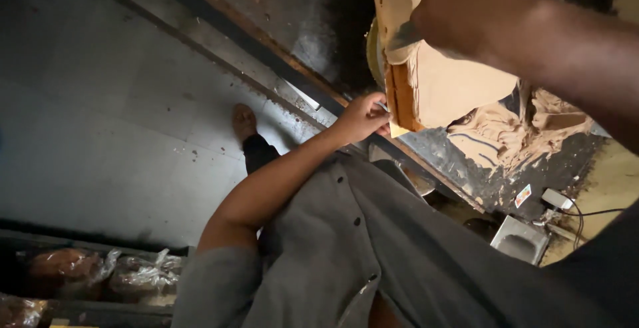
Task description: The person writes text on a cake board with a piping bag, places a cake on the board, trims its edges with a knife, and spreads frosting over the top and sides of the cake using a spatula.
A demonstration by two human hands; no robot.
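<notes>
Grey tiled floor (100, 101) below a batter-smeared, blackened worktop (532, 161), dim room.

The tray (403, 98) is a flat metal pan, tilted steeply so that its edge faces the camera. Its rim is orange-brown and stained. The lower corner, pale yellow, sits at the fingertips of the left hand (363, 118), which pinches the rim there. The upper part of the tray passes under the right hand (469, 11), which grips it from above.

The batter (452, 85) is a thick, smooth, tan mass. It covers the inner face of the tray and hangs off its lower edge in a broad lobe. More of the same batter lies in folded ridges just right of the tray, on a dark, spattered surface (479, 168).
</notes>
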